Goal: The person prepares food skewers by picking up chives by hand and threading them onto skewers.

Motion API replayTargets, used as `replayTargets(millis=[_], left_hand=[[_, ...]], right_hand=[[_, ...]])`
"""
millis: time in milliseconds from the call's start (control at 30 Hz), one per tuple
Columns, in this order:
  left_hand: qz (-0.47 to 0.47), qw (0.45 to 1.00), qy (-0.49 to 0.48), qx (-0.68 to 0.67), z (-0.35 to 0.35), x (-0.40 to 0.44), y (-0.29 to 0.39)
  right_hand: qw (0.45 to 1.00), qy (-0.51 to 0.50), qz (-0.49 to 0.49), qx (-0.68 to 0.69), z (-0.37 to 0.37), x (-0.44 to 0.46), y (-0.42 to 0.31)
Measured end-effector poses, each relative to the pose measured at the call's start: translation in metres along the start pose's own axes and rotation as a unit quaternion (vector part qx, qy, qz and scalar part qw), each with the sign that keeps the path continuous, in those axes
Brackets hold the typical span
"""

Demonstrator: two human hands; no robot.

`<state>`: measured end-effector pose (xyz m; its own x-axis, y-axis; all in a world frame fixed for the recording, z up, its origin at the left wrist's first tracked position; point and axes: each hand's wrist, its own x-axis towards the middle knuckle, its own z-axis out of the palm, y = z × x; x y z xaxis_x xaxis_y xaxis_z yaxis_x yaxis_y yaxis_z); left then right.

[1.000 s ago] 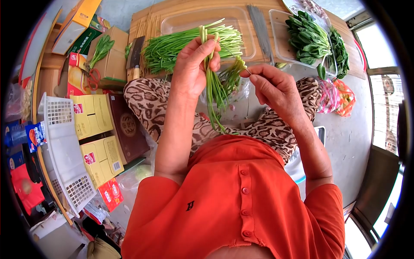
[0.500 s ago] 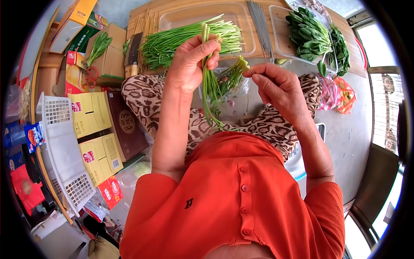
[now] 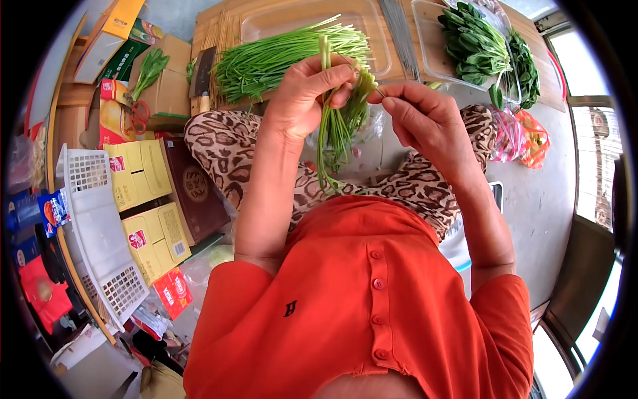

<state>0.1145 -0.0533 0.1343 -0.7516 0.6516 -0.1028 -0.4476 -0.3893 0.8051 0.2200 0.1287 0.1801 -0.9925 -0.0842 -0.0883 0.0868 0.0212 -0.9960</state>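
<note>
My left hand [image 3: 309,90] is closed around a few green chives [image 3: 324,53], with their pale ends sticking up and the long leaves hanging down over my lap. Between my hands, a folded clump of chives [image 3: 362,90] sits on a thin skewer [image 3: 379,92], close against my left fingers. My right hand [image 3: 425,120] pinches the skewer's right end between thumb and forefinger. Most of the skewer is hidden by the clump and my left fingers. Beyond my hands lies a large pile of chives [image 3: 279,60] on a wooden table [image 3: 226,20].
Bamboo skewers [image 3: 222,40] and a cleaver [image 3: 203,76] lie left of the chive pile; metal skewers [image 3: 399,36] lie right. A clear tray [image 3: 432,63] holds leafy greens [image 3: 475,50]. Boxes [image 3: 156,243] and a white basket [image 3: 100,226] stand left. Plastic bags [image 3: 522,136] rest on the floor.
The clump of chives on the skewer has moved left, up against my left hand. My right hand has shifted slightly left and up, and my left hand slightly right.
</note>
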Motion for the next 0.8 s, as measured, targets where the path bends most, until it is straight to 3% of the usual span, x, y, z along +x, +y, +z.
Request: replayTargets(millis=[133,233,367,633,800], left_hand=[[0.013,1.000,0.025,0.008,0.006,0.002,-0.003],[0.118,0.979,0.080,0.144,-0.005,0.007,-0.011],[0.093,0.978,0.092,0.163,-0.019,0.004,-0.005],[0.089,0.980,0.076,0.160,-0.010,0.003,-0.005],[0.134,0.981,0.099,0.095,-0.011,0.007,-0.008]], right_hand=[[1.000,0.011,0.001,-0.004,0.000,0.005,0.004],[1.000,0.018,-0.005,-0.013,-0.004,0.006,0.010],[1.000,0.017,0.009,-0.015,-0.008,0.007,0.009],[1.000,0.010,0.028,0.001,-0.006,0.005,0.009],[1.000,0.000,0.020,-0.006,-0.005,0.005,0.009]])
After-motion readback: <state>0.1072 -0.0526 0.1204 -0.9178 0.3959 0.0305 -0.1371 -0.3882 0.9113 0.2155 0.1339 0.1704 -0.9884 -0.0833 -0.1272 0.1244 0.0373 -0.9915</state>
